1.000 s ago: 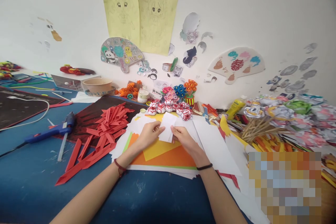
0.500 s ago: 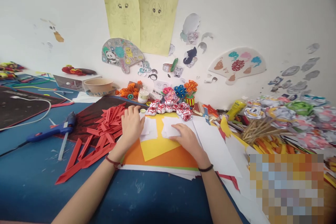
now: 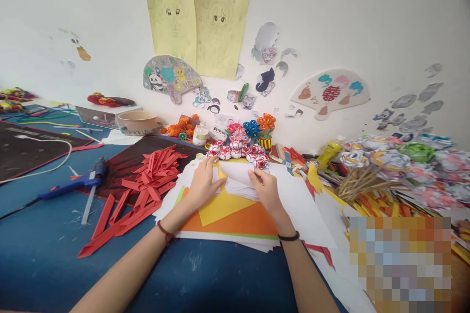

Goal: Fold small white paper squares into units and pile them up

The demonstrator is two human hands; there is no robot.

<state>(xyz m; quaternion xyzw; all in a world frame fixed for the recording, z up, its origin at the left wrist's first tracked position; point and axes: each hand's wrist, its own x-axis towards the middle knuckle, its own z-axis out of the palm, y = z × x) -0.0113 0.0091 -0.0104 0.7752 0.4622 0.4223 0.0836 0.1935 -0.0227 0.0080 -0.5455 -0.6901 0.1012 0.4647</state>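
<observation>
A small white sheet of paper (image 3: 235,174) is lifted at a tilt, its right edge pinched between the thumb and fingers of my right hand (image 3: 267,190). Beneath it lies a stack of white paper pieces (image 3: 238,189). My left hand (image 3: 203,183) has its fingers stretched and thumb apart, resting over a second pile of white pieces that it mostly covers. Both piles sit on a yellow sheet (image 3: 216,208), which lies on an orange sheet (image 3: 235,222) with green and white sheets below.
Folded red paper strips (image 3: 147,181) are heaped to the left, beside a blue glue gun (image 3: 73,183). Behind the sheets stand red-and-white paper flowers (image 3: 238,150) and a small jar (image 3: 200,134). Wrapped paper flowers on sticks (image 3: 382,161) and a yellow bottle (image 3: 329,153) are at right.
My left hand has shifted right and turned inward over the left pile. My right hand has raised one white sheet off the right stack.
</observation>
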